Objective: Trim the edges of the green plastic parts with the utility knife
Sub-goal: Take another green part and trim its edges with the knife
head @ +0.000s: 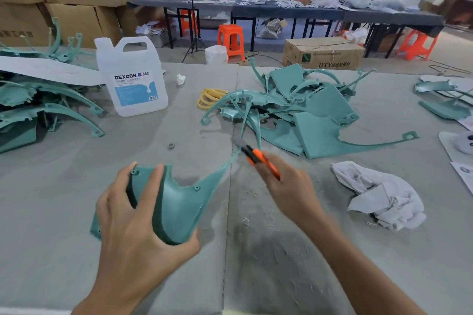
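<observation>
My left hand (133, 215) grips a curved green plastic part (176, 207) above the grey table, fingers over its top edge and thumb under its lower rim. The part's thin arm tapers up and right to a tip near the knife. My right hand (289, 186) holds an orange and black utility knife (258, 158), blurred, its blade end pointing up-left beside the tip of that arm. A pile of green parts (307, 110) lies beyond the knife. Another heap of green parts (38, 107) lies at the left.
A white DEXCON jug (133, 79) stands at the back left. A crumpled grey rag (378, 192) lies right of my right hand. Yellow coiled tubing (208, 97) sits by the middle pile. More green parts (445, 100) lie at the far right. Cardboard boxes, orange stools and people are behind.
</observation>
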